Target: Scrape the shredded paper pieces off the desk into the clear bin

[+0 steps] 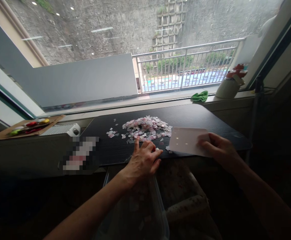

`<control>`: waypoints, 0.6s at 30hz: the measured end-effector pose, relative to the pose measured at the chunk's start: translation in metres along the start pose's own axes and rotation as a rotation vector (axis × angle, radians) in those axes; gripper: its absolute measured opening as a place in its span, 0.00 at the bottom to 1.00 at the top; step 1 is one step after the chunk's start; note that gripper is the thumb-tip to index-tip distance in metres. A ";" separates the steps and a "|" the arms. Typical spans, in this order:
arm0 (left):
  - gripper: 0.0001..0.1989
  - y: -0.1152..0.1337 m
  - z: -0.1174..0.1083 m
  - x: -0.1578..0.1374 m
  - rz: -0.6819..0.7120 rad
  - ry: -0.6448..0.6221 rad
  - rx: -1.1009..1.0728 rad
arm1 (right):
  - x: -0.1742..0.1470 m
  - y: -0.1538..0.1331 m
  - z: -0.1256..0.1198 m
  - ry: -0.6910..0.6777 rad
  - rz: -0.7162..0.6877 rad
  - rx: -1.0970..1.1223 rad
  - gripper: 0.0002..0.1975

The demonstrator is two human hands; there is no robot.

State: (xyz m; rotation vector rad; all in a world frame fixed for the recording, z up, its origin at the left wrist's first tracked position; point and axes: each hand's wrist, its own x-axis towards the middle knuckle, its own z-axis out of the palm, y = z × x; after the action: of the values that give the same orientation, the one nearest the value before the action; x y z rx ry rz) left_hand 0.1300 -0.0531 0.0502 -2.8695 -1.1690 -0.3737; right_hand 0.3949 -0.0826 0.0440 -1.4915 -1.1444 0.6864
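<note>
A heap of small pale pink and white paper-like pieces (148,127) lies on the dark table (185,115), with a few strays to its left. At the heap's near edge is my left hand (145,156), fingers apart, the index finger stretched to the pieces and the others bent. To the right, my right hand (220,148) grips a thin white flat card (185,141) by its right end. Several bright spots, perhaps holes, show in the card. Its left edge is beside the heap, near a few loose pieces. Below my left hand stands a clear plastic bin (162,208), some pieces faintly visible inside.
A window rises behind the table. On its sill are a green cloth (200,96) and a whitish container with a red top (229,85). To the left, cardboard (0,133) with colourful items lies by a white ridged unit (60,129). A brownish surface (185,186) is beside the bin.
</note>
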 end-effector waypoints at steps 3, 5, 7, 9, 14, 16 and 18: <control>0.15 0.004 0.002 0.002 0.022 0.001 0.008 | 0.001 0.001 -0.004 0.017 0.010 0.002 0.07; 0.14 0.006 0.001 0.003 0.027 -0.001 0.016 | 0.004 0.003 -0.006 0.064 0.006 0.006 0.07; 0.14 0.009 0.001 0.003 0.027 -0.006 0.019 | 0.008 0.006 -0.006 0.080 0.014 0.012 0.07; 0.13 0.011 0.000 0.002 0.034 -0.006 0.016 | 0.011 0.010 -0.003 0.052 0.039 0.027 0.08; 0.10 0.012 0.005 0.002 0.030 0.003 0.010 | 0.008 0.016 0.004 -0.032 0.083 0.086 0.09; 0.09 0.011 0.007 0.004 0.022 0.000 0.008 | 0.005 0.017 0.005 -0.056 0.079 0.087 0.09; 0.08 0.012 0.008 0.005 0.017 -0.004 0.000 | 0.003 0.016 0.005 -0.083 0.076 0.090 0.09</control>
State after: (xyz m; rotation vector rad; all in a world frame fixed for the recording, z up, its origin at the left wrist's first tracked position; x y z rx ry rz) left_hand 0.1437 -0.0572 0.0447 -2.8793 -1.1452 -0.3669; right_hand 0.3967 -0.0772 0.0283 -1.4474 -1.1093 0.8476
